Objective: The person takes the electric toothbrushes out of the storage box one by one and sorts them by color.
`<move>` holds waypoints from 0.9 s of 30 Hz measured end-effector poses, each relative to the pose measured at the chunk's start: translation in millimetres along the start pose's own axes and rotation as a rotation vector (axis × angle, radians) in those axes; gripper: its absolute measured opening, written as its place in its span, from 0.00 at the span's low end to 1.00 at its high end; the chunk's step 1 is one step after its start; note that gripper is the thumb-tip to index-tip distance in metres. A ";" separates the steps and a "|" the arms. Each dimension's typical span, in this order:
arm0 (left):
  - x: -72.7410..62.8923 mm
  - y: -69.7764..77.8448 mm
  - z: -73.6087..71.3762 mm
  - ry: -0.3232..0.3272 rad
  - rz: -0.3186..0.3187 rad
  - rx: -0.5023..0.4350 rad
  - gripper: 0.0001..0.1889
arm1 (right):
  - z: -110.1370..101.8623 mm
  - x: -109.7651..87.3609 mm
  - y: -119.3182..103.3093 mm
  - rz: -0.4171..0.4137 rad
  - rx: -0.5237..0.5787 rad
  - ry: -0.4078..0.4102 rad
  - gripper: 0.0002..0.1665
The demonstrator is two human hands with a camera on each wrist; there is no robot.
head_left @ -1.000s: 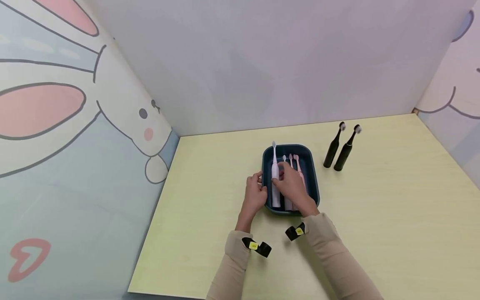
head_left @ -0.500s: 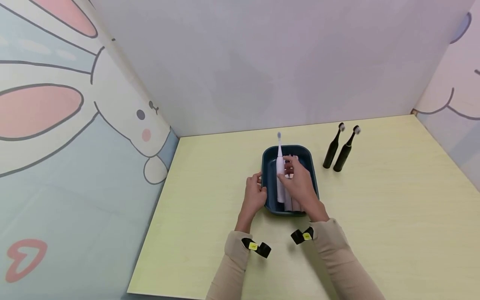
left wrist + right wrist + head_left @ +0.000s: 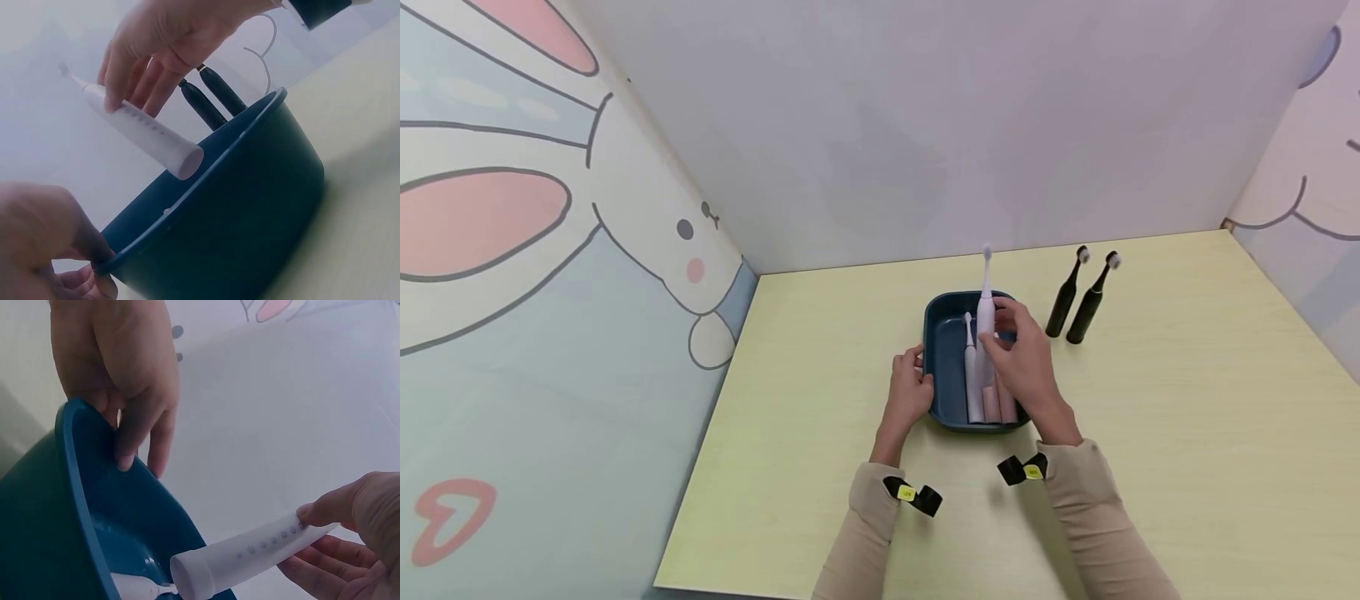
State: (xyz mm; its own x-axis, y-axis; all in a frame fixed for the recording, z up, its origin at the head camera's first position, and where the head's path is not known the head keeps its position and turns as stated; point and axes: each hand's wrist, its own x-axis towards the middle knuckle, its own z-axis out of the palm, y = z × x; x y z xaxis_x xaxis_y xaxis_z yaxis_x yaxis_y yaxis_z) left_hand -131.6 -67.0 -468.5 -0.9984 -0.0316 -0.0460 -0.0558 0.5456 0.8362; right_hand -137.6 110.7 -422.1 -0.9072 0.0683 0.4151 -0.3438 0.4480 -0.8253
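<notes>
No text can be read for certain: the left yellow label (image 3: 907,492) and right yellow label (image 3: 1033,472) on the black wristbands (image 3: 928,501), bottom centre of the head view, bear lettering too small to make out, and the marks (image 3: 145,120) along the white electric toothbrush (image 3: 139,134), left of centre in the left wrist view, are blurred.

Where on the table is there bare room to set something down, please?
The tabletop is free left of the left hand and right of the black electric toothbrushes; the dark-blue basin is crowded around the right hand.
</notes>
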 end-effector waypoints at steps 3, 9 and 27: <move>0.2 -0.5 0.3 -0.001 -0.002 0.002 0.26 | -4.3 0.6 3.2 -0.004 -0.003 0.032 0.31; -0.4 0.3 0.2 0.000 -0.003 0.007 0.26 | -13.1 3.0 8.8 -0.016 -0.014 0.108 0.31; -0.7 3.0 -2.6 -0.005 -0.010 0.009 0.26 | -38.3 6.9 26.3 -0.014 -0.049 0.352 0.27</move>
State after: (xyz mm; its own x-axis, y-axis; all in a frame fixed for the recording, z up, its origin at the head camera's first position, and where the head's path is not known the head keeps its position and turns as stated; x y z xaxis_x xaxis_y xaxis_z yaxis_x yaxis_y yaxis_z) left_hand -131.1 -67.6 -464.5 -0.9978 -0.0330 -0.0573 -0.0660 0.5528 0.8307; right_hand -143.6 157.0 -426.2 -0.7603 0.3616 0.5396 -0.3357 0.4924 -0.8030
